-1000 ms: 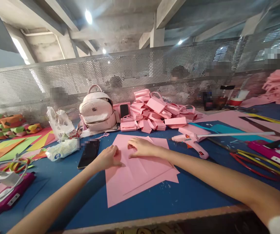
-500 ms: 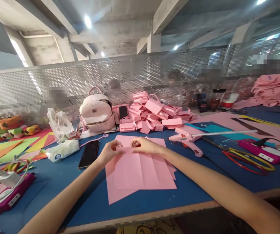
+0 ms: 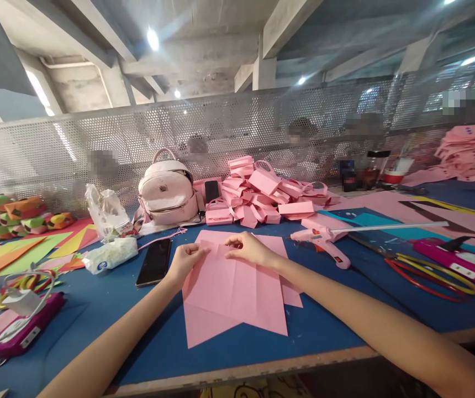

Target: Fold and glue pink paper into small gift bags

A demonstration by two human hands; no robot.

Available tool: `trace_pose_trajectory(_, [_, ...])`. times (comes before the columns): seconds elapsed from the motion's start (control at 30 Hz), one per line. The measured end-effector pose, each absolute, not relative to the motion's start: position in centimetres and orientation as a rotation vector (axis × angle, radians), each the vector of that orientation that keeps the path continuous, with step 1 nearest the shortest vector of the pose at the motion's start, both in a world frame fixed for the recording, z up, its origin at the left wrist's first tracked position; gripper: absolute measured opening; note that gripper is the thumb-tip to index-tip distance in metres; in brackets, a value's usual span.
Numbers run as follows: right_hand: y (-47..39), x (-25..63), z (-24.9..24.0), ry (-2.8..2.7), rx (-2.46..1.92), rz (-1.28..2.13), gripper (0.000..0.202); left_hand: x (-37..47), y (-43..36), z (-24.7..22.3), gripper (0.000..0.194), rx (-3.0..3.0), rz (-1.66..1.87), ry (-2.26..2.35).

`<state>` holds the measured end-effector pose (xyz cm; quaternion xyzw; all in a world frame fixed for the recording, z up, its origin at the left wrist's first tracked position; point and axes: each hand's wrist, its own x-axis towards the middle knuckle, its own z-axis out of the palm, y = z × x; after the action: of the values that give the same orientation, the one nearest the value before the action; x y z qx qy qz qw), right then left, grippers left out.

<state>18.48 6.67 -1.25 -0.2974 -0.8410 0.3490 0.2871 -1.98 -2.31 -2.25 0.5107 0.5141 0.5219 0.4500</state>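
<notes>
A creased pink paper sheet [image 3: 237, 287] lies on top of other pink sheets [image 3: 208, 327] on the blue table, turned at an angle to them. My left hand [image 3: 185, 264] pinches this top sheet near its upper left edge, thumb and forefinger together. Over the upper part of the same sheet, my right hand [image 3: 249, 250] is held with curved fingers, and a gap shows between its thumb and forefinger. A black phone [image 3: 154, 262] lies just left of my left hand. To the right of the paper rests a pink glue gun [image 3: 324, 243] with a long glue stick in it.
A pink backpack [image 3: 167, 190] and a pile of folded pink paper pieces [image 3: 262, 190] stand behind the sheets. Scissors [image 3: 432, 273] and a purple power strip [image 3: 461, 260] lie at right. Another power strip [image 3: 26, 326], a tissue pack [image 3: 111, 255] and coloured paper [image 3: 34, 254] are left.
The top pink sheet has turned, its lower right corner now nearer to me. My right hand's fingers have parted from the paper's upper edge, and the gap between my hands has widened slightly.
</notes>
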Motion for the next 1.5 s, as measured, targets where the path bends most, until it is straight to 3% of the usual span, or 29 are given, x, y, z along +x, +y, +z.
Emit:
trace_pose_trajectory(0.17, [6.9, 18.5, -1.7, -2.283, -0.766, 0.855, 0.013, -2.1, -2.0, -2.7, 0.057, 1.244, 1.268, 1.233])
trace_pose_trajectory(0.37, [7.2, 19.0, -1.1, -2.233, -0.836, 0.594, 0.013, -2.3, -1.5, -3.9, 0.049, 1.242, 1.158, 1.234])
trace_pose_trajectory(0.57, [8.7, 20.3, -0.9, -2.268, -0.988, 0.248, 0.042, -2.6, -1.3, -4.1, 0.045, 1.225, 1.218, 1.253])
trace_pose_trajectory(0.67, [9.2, 20.7, -0.7, -2.298, -0.984, 0.091, 0.047, -2.5, -1.4, -4.0, 0.046, 1.197, 1.236, 1.246])
trace_pose_trajectory(0.83, [8.1, 20.4, -0.2, -2.395, -0.752, -0.133, 0.023, -2.4, -1.4, -4.3, 0.050, 1.119, 1.335, 1.262])
trace_pose_trajectory(1.0, [5.4, 19.0, -0.6, -2.587, -0.274, -0.308, 0.047, -3.0, -1.0, -4.7, 0.056, 1.066, 1.482, 1.298])
trace_pose_trajectory(1.1, [4.5, 18.4, -1.3, -2.654, -0.153, -0.530, 0.018, -3.1, -1.0, -4.8, 0.055, 1.117, 1.497, 1.319])
trace_pose_trajectory(1.33, [4.1, 20.1, -1.7, -2.724, -0.203, -0.522, 0.023, -2.9, -1.4, -2.8, 0.057, 1.518, 1.542, 1.428])
trace_pose_trajectory(1.47, [4.1, 21.7, -1.9, -2.765, -0.242, -0.424, 0.018, -0.8, -3.8, -1.0, 0.022, 1.882, 1.304, 1.367])
trace_pose_trajectory(1.5, [4.1, 22.1, -1.9, -2.773, -0.261, -0.384, 0.019, -0.1, -4.4, -0.9, 0.022, 1.971, 1.191, 1.362])
